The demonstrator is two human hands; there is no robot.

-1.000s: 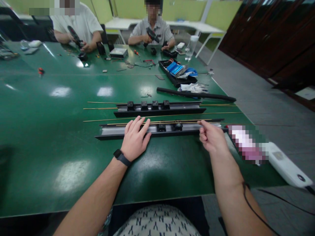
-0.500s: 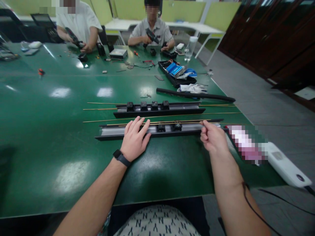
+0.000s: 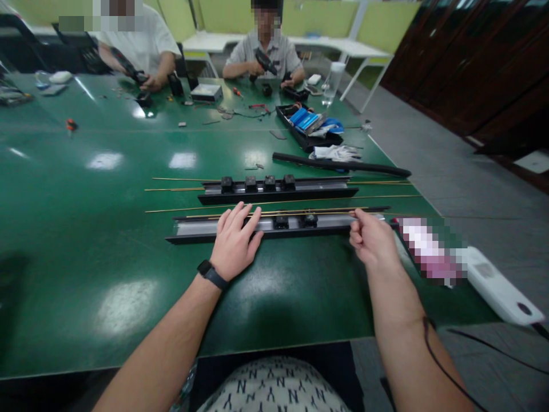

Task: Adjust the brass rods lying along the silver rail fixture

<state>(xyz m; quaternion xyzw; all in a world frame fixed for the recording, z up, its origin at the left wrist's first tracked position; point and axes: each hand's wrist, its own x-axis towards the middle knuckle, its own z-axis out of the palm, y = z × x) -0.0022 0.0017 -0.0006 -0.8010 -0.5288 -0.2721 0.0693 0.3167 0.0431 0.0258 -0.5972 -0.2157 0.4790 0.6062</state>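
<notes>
In front of me lies a long black channel rail (image 3: 193,228) with a silvery inside. Two small black blocks sit in it, one of them a dark block (image 3: 281,221) near its middle. My left hand (image 3: 235,236) rests flat across the rail, fingers spread, over thin brass-coloured rods. At the rail's right end my right hand (image 3: 371,236) is closed in a pinch on a thin brass rod (image 3: 319,213) that runs along the rail. Behind it, a second black rail (image 3: 278,197) carries several black blocks, with more thin rods sticking out past both ends.
A black foam tube (image 3: 364,167), white gloves (image 3: 337,153) and a black tray (image 3: 295,129) of blue items lie beyond the rails. To the right is a white power strip (image 3: 500,286). Two people with drills sit across the green table (image 3: 107,229).
Both hands stay in the same place, with only a very slight shift of the view. The person at the far left has leaned a little.
</notes>
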